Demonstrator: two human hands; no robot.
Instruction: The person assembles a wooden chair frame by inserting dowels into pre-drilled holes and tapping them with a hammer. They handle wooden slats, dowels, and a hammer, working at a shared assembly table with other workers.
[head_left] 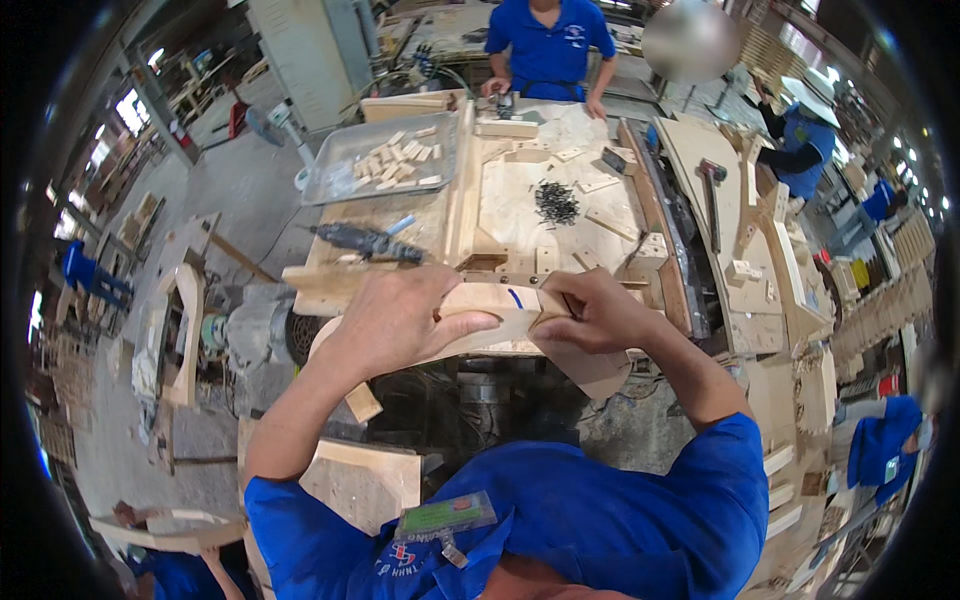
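In front of my chest I hold a curved light-wood piece (492,298) that carries a short blue pen mark. My left hand (395,312) is closed round its left part, thumb lying along the near face. Gripping near the mark, my right hand (597,312) has its thumb and fingers pinched on the wood beside a joint. A flat, rounded wooden part (592,370) shows below my right hand; whether it belongs to the same piece I cannot tell. Just beyond my left hand lies a dark power tool (365,240) on the bench.
On the bench (505,210) are a heap of small black fasteners (556,203) and several wood pieces. A grey tray (325,165) of small blocks stands at the far left. A co-worker (548,50) stands across the bench. A hammer (713,190) lies on the right-hand table.
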